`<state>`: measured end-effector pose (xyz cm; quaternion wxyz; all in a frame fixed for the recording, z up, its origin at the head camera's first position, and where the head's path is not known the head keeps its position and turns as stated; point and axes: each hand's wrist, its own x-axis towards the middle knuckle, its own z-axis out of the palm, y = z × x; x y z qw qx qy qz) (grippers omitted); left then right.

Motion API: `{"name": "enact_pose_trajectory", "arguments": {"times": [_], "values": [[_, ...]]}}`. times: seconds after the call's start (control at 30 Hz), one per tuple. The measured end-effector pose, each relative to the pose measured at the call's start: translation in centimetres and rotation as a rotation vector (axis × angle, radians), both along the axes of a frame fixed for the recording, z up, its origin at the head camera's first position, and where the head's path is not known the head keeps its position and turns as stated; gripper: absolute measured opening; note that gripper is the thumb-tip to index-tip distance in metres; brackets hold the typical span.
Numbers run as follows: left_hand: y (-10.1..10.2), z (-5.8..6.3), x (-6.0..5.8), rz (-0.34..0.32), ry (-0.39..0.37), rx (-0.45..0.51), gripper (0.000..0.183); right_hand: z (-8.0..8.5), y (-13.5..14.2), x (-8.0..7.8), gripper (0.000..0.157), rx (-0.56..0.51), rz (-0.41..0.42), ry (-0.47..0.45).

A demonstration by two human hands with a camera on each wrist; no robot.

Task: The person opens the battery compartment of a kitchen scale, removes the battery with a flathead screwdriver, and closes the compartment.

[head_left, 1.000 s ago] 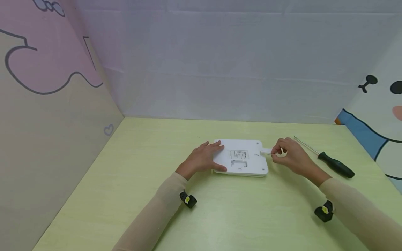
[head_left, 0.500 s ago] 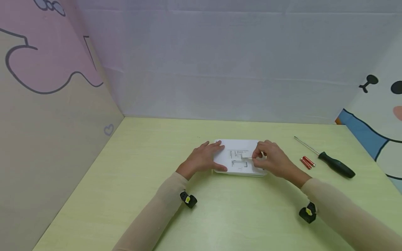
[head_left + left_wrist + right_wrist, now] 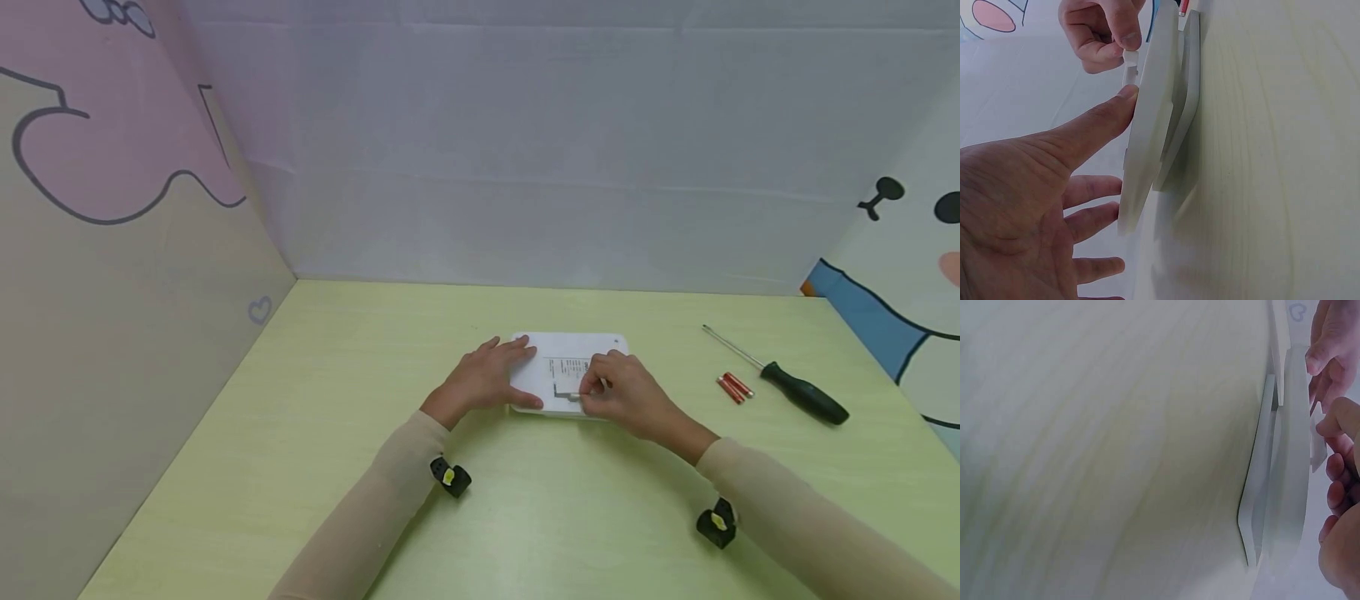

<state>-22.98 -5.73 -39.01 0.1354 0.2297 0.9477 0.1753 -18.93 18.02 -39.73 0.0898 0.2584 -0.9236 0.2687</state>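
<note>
Shifted left since the earlier frame, the white cover [image 3: 1318, 450], pinched by the right hand [image 3: 628, 397], is at the recess of the white device [image 3: 540, 379], mid-frame. The left hand [image 3: 482, 380], grip spread, rests on the device. Red batteries [image 3: 735, 387] and a screwdriver [image 3: 802, 392] lie at right.

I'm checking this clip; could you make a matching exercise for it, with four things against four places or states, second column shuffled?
Things
1. screwdriver
2. two red batteries
3. left hand
4. right hand

Places or states, as the head view shows them
A. pinching a small white piece
B. lying between the white device and the tool with the dark handle
C. farthest right of the four, touched by no hand
D. resting with spread fingers on the left end of the white device

Right pairs: 1-C, 2-B, 3-D, 4-A
</note>
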Motion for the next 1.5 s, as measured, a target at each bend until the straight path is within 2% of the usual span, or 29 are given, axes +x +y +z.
{"name": "enact_pose_trajectory", "arguments": {"times": [0.6, 1.0, 1.17, 1.2, 1.3, 1.4, 1.5], "values": [[0.1, -0.2, -0.2, 0.003, 0.004, -0.014, 0.091, -0.4, -0.3, 0.1, 0.017, 0.022, -0.01, 0.028], [0.1, -0.1, -0.2, 0.003, 0.003, -0.013, 0.091, -0.1, 0.1, -0.1, 0.015, 0.031, 0.024, -0.035], [0.1, -0.1, -0.2, -0.005, 0.006, -0.007, 0.091, 0.0, 0.2, -0.2, 0.007, 0.081, -0.042, -0.01], [0.1, -0.1, -0.2, -0.008, 0.008, -0.008, 0.091, 0.0, 0.2, -0.2, 0.014, 0.1, -0.066, 0.004], [0.0, -0.1, -0.2, -0.011, 0.013, -0.011, 0.09, 0.1, 0.4, -0.3, 0.051, 0.17, -0.132, 0.037], [0.0, -0.1, -0.2, -0.012, 0.015, -0.014, 0.09, 0.2, 0.6, -0.6, 0.083, 0.234, -0.173, 0.03], [0.0, 0.0, -0.2, -0.012, 0.012, -0.016, 0.09, 0.3, 0.8, -0.8, 0.098, 0.261, -0.191, -0.009]]}}
